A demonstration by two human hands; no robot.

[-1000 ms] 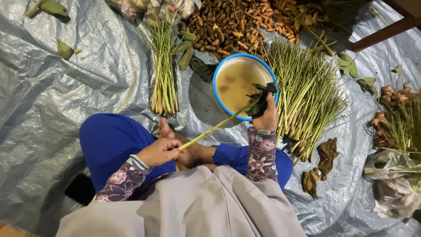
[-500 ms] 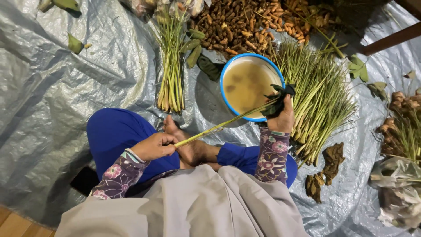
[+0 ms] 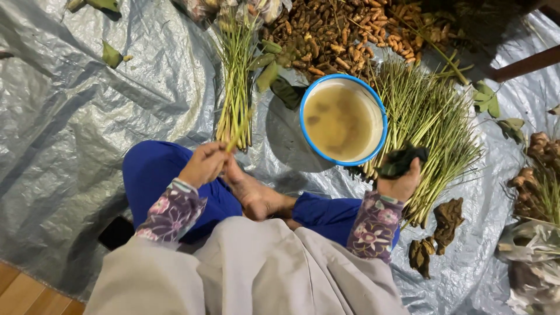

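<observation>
- The person is sitting cross-legged on a big silver plastic sheet (image 3: 87,146) that is covering the floor, probably so the floor is not getting dirty.
- The left hand (image 3: 204,164) is closing its fingers around the bottom end of a thin green stalk (image 3: 236,135), and the tip of the stalk is lying against the small bundle of stalks (image 3: 236,87) just in front of the knee.
- I think the hand is pinching the stalk low down so it is pointing straight at the bundle.
- The right hand (image 3: 401,182) is squeezing shut on a dark wet cloth (image 3: 402,160), and it is hovering near the round bowl with the blue rim (image 3: 304,99).
- The bowl is holding cloudy brown water, and it is sitting between the two lots of stalks, close to both hands.
- A much bigger pile of green stalks (image 3: 431,116) is lying to the right of the bowl, under the right hand.
- A heap of small brown roots (image 3: 338,35) is lying farther back, well apart from the hands.
- Some dark rag pieces (image 3: 446,216) are lying by the right knee.
</observation>
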